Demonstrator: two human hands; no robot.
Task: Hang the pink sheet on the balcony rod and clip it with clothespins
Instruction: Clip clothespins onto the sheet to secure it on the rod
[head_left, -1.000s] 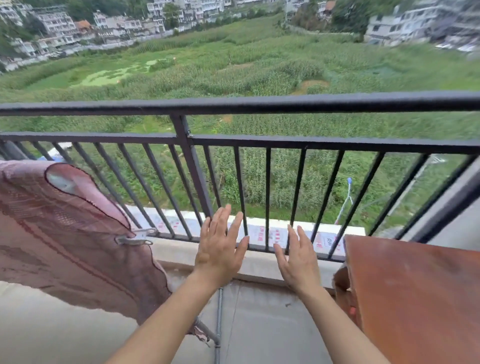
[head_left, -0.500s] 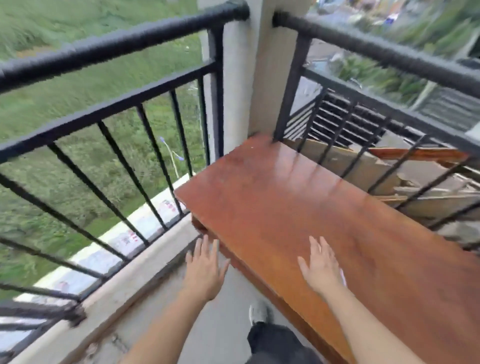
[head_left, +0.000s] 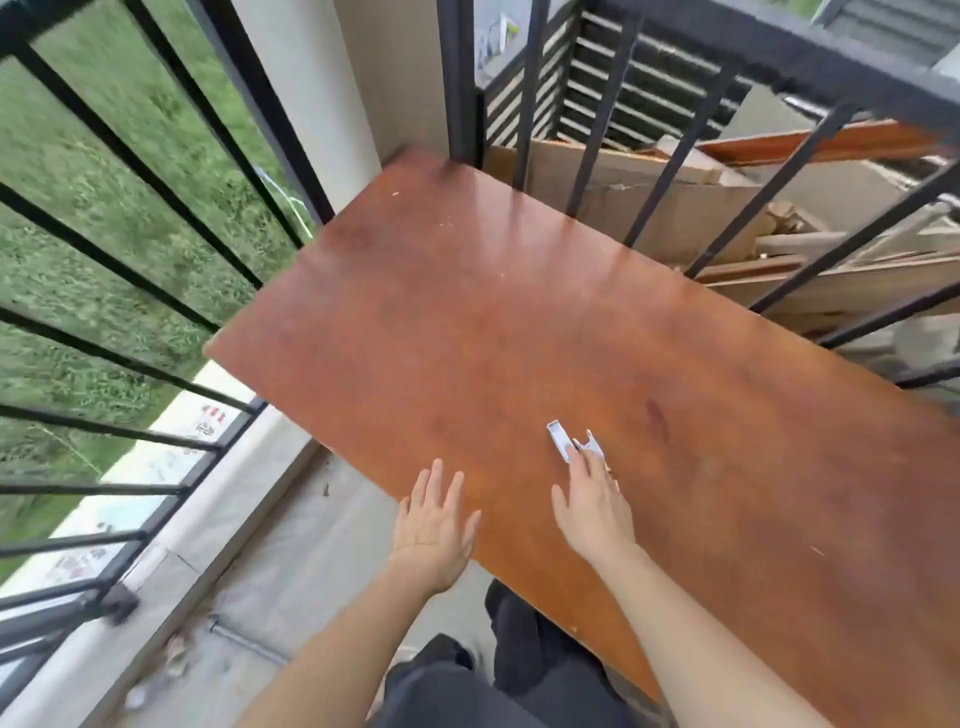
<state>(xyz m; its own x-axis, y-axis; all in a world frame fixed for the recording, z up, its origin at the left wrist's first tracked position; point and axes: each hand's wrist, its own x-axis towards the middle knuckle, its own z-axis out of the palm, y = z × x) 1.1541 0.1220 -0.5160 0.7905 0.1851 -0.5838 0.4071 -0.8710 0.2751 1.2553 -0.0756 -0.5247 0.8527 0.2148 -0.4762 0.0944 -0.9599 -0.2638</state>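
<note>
Right hand (head_left: 592, 512) newly at clothespin (head_left: 559, 437)

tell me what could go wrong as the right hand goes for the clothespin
The clothespin lies loose on the smooth table, and the right hand has only straight fingers at it, so it may skid away rather than get pinched. It sits fairly near the table's front edge; a nudge could send it to the floor.
</note>
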